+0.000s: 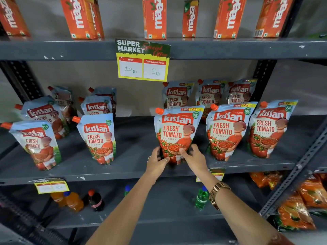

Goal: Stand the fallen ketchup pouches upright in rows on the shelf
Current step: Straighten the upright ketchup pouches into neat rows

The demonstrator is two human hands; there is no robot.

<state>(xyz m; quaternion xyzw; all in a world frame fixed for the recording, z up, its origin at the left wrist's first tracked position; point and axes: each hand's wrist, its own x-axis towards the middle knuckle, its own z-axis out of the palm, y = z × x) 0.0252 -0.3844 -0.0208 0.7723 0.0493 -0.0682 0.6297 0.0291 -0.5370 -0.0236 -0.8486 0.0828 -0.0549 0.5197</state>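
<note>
Several Kissan ketchup pouches stand on the grey middle shelf (134, 138). One pouch (177, 128) stands upright at the front centre, and both hands grip its base. My left hand (156, 160) holds the lower left corner. My right hand (192, 155) holds the lower right corner, thumb on the front. Two more pouches (228, 129) (270, 128) stand in the front row to its right, with three behind them (177, 94). On the left, several pouches stand in looser rows, among them one (99, 137) and a leaning one (36, 144).
Orange Maaza cartons (154, 16) line the top shelf, with a price tag (142, 60) hanging from its edge. The shelf below holds drink bottles (95, 200) and a green bottle (201, 198). Orange snack bags (300, 206) sit at the lower right.
</note>
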